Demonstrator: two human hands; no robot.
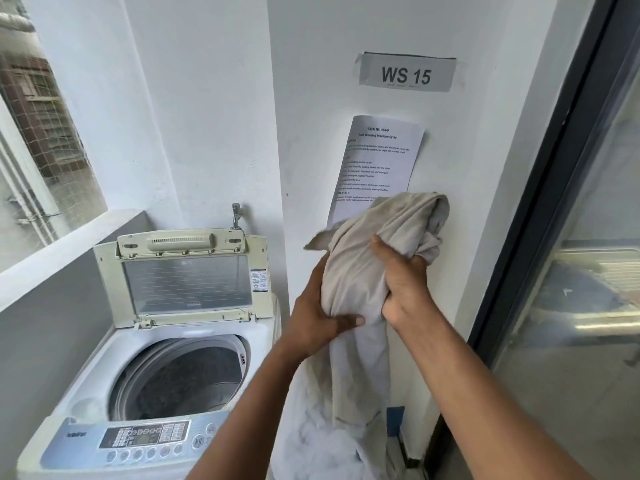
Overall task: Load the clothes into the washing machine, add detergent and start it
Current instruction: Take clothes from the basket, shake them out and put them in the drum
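1. Wall (214, 116): white, fills most of the view; a glass door (588, 237) with a dark frame stands at your right.
2. Washer (86, 403): top-loader at lower left, in the corner under the window (38, 133). Lid (187, 278) up, leaning back toward the wall. Drum (180, 379) open; what lies inside, you cannot tell.
3. Cloth (363, 278): beige, bunched, held up in front of the wall, right of the washer and above it. Its tail hangs down past your wrists.
4. Sheet (381, 161): printed paper on the wall, its lower edge hidden behind the cloth.
5. Sign (407, 74): grey, reads "WS 15", above the sheet.
6. Your left hand (315, 317): gripping the cloth low, thumb across the front.
7. Your right hand (403, 282): clenched on the cloth higher up.
8. Panel (145, 438): buttons and display at the washer's front edge.
9. Tap (237, 214): on the wall just behind the lid.
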